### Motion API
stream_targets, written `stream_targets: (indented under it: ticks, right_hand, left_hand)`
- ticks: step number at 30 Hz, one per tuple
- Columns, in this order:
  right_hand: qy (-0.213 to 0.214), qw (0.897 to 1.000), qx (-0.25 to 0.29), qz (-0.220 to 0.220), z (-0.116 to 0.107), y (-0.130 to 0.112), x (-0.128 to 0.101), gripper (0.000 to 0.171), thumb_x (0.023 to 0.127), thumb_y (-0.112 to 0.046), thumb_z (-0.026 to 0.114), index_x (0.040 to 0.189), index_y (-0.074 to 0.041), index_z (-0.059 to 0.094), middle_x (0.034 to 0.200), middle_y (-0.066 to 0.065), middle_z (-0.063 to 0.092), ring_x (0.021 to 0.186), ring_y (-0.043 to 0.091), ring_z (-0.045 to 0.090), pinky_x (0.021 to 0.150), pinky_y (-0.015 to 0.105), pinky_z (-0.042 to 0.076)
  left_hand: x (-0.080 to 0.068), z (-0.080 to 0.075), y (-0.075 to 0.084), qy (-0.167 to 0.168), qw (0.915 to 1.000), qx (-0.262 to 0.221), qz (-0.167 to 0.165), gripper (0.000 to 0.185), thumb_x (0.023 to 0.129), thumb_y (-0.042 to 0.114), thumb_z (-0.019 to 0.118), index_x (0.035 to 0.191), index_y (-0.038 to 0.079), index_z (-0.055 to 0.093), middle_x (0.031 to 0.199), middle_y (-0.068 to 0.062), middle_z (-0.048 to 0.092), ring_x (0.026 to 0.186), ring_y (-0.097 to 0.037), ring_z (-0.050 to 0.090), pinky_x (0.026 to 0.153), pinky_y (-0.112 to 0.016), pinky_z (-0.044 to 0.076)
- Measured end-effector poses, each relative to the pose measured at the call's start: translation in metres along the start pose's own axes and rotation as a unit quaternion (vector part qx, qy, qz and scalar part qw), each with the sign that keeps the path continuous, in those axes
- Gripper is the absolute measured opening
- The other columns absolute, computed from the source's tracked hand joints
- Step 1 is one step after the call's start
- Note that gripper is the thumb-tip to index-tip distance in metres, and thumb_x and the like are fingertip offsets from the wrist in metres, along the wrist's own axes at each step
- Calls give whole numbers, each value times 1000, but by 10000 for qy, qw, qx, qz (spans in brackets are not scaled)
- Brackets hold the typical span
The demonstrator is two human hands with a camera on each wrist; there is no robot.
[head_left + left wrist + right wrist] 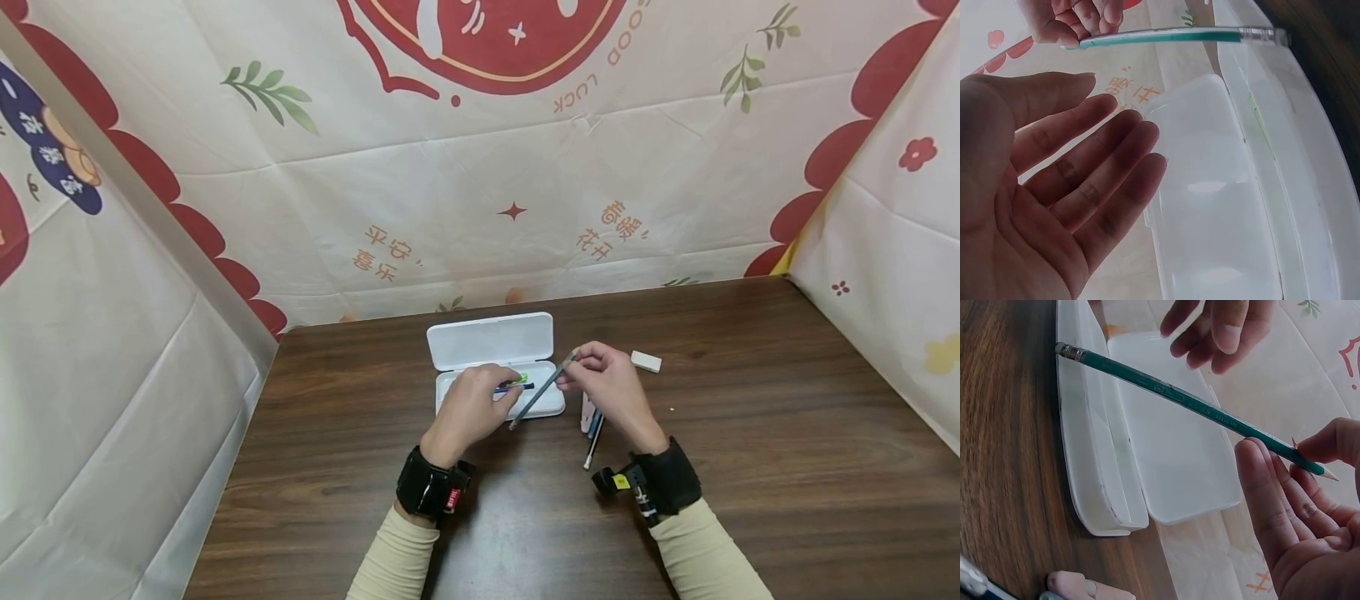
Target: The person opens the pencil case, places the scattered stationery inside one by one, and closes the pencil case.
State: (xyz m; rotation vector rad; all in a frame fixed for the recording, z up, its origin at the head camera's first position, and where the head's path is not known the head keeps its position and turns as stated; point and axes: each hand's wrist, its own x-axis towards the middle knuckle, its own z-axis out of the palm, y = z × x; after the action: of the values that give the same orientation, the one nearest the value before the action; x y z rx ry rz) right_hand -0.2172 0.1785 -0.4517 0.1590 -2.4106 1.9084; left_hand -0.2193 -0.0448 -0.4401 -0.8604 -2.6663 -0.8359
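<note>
My right hand [606,385] pinches a green pencil [1172,394] near its sharpened tip. The pencil slants, its metal-banded end toward the front edge of a white pencil case [553,405]. The case stands with its lid [491,342] raised. My left hand [1079,169] is over the case, fingers relaxed and slightly bent, with nothing between thumb and fingers in the left wrist view. Beside its fingertips in the head view, a blue pen-like item [528,387] and a bright green item [522,377] show inside the case, partly hidden by the hand.
A white eraser [646,362] lies right of the case on the brown wooden table [750,417]. Under and beside my right hand are a pink item [1088,587] and some slim pens or pencils [594,442]. A printed cloth [465,192] hangs behind the table.
</note>
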Motion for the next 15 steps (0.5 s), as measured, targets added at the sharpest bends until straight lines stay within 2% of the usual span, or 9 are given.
stream_targets:
  ticks: [9,15]
  right_hand:
    - [-84,9994,283,-181,6,0,0,13,95,-2,59,103,8,58,94,26,70,81,24,74,77,43,58]
    - [-87,9989,389,-250,8,-1,-1,13,95,-2,58,103,9,58,95,26,70,80,19,74,76,41,58]
  left_hand:
    - [1,1,0,-48,9999,-90,42,16,93,17,70,103,6,76,99,-6,75,91,-15,70,78,-32,56]
    - [1,1,1,-30,10000,-57,72,17,93,18,70,103,6,76,100,-5,75,92,-15,70,79,-32,56]
